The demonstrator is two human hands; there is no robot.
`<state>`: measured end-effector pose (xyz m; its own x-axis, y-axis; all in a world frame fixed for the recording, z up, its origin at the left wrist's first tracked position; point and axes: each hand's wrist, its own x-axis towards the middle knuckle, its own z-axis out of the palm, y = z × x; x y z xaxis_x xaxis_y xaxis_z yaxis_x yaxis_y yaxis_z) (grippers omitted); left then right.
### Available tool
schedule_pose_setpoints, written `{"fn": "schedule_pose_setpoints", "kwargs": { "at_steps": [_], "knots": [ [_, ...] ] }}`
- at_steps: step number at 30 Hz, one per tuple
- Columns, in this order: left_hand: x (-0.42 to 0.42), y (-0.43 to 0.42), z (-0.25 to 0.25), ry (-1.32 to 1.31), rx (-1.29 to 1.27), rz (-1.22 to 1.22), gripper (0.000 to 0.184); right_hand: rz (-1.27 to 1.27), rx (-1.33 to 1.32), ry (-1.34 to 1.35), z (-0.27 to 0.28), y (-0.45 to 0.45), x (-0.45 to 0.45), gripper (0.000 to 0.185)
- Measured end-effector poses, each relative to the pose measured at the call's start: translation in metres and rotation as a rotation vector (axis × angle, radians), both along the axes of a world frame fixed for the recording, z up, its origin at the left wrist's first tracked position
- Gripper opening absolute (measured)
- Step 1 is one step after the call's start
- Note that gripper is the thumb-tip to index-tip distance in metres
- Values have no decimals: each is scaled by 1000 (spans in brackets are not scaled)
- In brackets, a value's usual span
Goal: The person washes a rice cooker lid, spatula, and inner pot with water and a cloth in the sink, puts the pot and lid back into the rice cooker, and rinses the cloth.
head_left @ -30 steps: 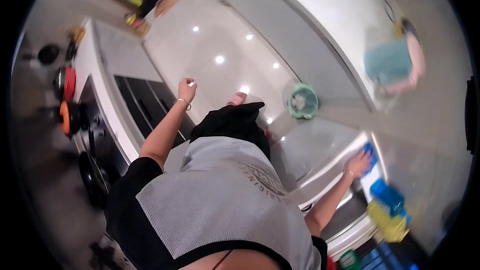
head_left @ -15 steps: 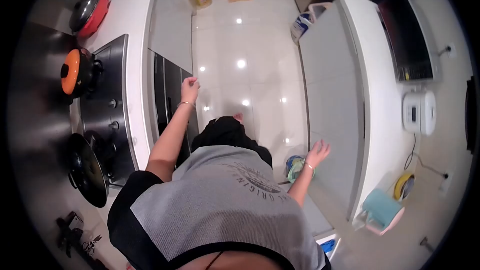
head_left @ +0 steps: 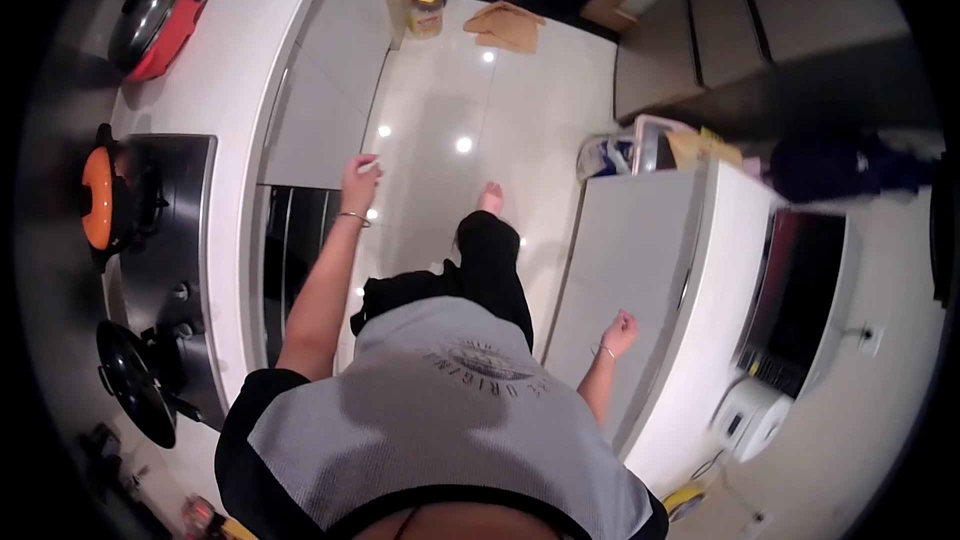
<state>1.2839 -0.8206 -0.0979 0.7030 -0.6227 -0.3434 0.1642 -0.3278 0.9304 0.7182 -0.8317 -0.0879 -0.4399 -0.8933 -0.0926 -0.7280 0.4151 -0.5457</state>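
My left hand [head_left: 362,180] hangs over the floor beside the left-hand counter, its fingers curled in. A small pale bit [head_left: 369,167] shows at the fingers, too small to name. Down by the grey cabinet front [head_left: 630,250] on the right is my right hand [head_left: 619,331], fingers loosely bent and nothing visible in them. Neither hand touches a counter. One bare foot [head_left: 491,198] is forward on the shiny tiled floor [head_left: 430,120].
On the left counter are a red pan [head_left: 168,35], an orange-lidded pot [head_left: 98,198] and a black wok [head_left: 135,383] by the stove [head_left: 180,240]. Ahead lie a cloth [head_left: 507,27] and oil bottles [head_left: 426,15]. At right stand a microwave [head_left: 795,290] and rice cooker [head_left: 748,420].
My body has moved forward along the floor, and a foot has come out in front. The counters have slid back in view. My right hand's fingers are more bent than before.
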Motion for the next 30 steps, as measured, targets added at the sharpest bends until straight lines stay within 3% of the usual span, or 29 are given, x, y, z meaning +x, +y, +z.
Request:
{"fn": "schedule_pose_setpoints", "kwargs": {
  "at_steps": [3,6,8,9,11,12,13,15,16,17,18,19,20,22,23,25,26,27,29,30],
  "knots": [
    [30,-29,1,-67,127,191,18,35,-102,-134,2,-145,52,25],
    [48,-59,16,69,140,407,17,319,-151,-269,26,-284,126,24],
    [50,-69,14,-65,97,428,15,568,-174,-382,58,-364,199,22],
    [50,-74,11,-182,107,447,14,651,-89,-400,60,-397,226,24],
    [46,-104,41,-133,175,616,14,798,19,-438,67,-443,292,25],
    [46,-112,27,-159,97,692,15,925,50,-447,49,-466,307,25],
    [51,-127,1,-83,11,818,13,1018,135,-450,47,-480,328,25],
    [65,-154,-22,-205,-18,838,9,1118,191,-481,25,-508,367,24],
    [70,-175,-10,-238,91,890,8,1174,237,-462,8,-519,389,26],
    [75,-190,-23,-300,-51,919,9,1212,313,-464,1,-528,411,26],
    [78,-202,18,-187,58,883,9,1217,392,-457,-8,-538,426,25],
    [73,-210,45,-356,-3,877,11,1346,591,-537,-25,-570,444,24],
    [68,-219,58,-353,-54,951,12,1447,810,-602,-37,-597,465,23],
    [57,-223,78,-397,-84,1033,14,1629,654,-333,-36,-605,524,20],
    [46,-225,87,-432,-61,1053,14,1742,615,-308,-52,-632,551,20],
    [31,-229,90,-434,40,1095,15,2090,665,-445,16,-600,590,17],
    [19,-220,90,-380,104,1131,16,2205,645,-435,16,-606,628,16],
    [0,-217,88,-333,168,1163,17,2200,635,-349,18,-607,657,16],
    [-52,-216,60,-499,227,1421,21,2238,652,-307,22,-597,707,16],
    [-86,-219,53,-528,429,1528,22,2281,679,-340,24,-591,726,16]
  ]
}}
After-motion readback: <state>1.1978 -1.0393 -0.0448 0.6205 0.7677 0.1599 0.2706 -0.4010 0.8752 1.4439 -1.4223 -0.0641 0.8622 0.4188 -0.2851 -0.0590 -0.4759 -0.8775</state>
